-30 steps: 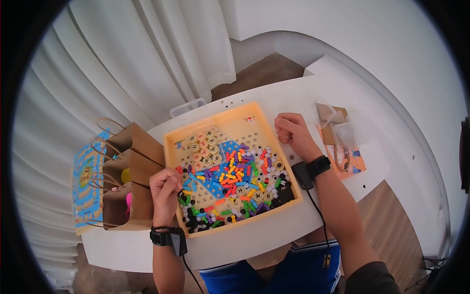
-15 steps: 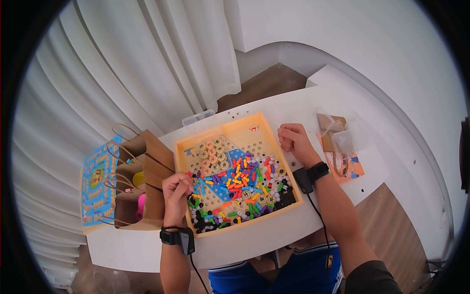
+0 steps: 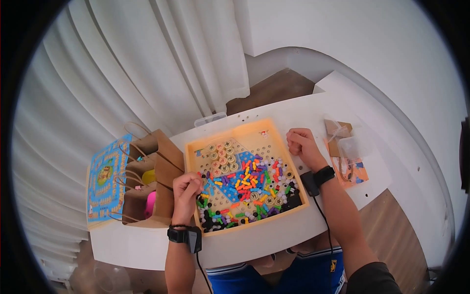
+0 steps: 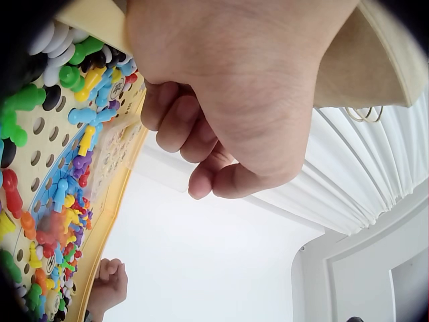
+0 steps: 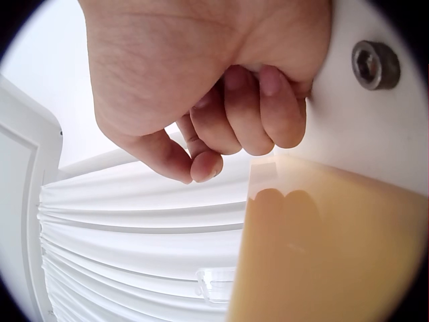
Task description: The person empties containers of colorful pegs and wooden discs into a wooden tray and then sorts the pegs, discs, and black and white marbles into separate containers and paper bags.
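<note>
A shallow yellow game tray [image 3: 259, 222] lies on the white table, full of coloured pegs [image 3: 250, 177]. Rows of round Chinese chess pieces [image 3: 223, 160] lie in its upper left part, and a few more lie near the front. My left hand [image 3: 187, 193] stands at the tray's left edge, fingers curled in and thumb against the index finger. Beyond the right edge, my right hand [image 3: 305, 147] rests beside the tray wall [image 5: 322, 248] in a similar fist. Neither hand shows anything in its grip.
Brown paper bags [image 3: 165, 208] with pink and yellow things inside stand left of the tray, by a blue printed board [image 3: 104, 176]. A clear plastic box [image 3: 349, 147] sits at the right. A metal bolt [image 5: 375, 65] is near my right hand.
The head view has shifted, so the tray, bags and hands appear farther right and the tray slightly lower. Both hands keep the same curled pose beside the tray.
</note>
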Demonstrator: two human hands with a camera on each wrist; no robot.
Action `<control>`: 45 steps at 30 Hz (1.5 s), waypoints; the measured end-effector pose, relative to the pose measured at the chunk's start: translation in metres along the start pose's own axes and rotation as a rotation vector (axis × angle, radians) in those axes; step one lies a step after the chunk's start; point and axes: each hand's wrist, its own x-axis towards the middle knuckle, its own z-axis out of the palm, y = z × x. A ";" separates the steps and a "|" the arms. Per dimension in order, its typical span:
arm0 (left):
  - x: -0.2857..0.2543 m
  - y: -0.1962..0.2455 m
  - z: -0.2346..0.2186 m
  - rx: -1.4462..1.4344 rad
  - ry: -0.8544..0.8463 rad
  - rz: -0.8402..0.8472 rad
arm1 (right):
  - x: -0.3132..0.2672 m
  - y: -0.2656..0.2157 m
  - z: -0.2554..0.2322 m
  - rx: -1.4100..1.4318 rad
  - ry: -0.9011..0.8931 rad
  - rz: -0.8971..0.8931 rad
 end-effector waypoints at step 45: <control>0.004 -0.005 -0.006 0.040 -0.044 0.051 | -0.001 0.002 0.004 -0.044 -0.008 -0.035</control>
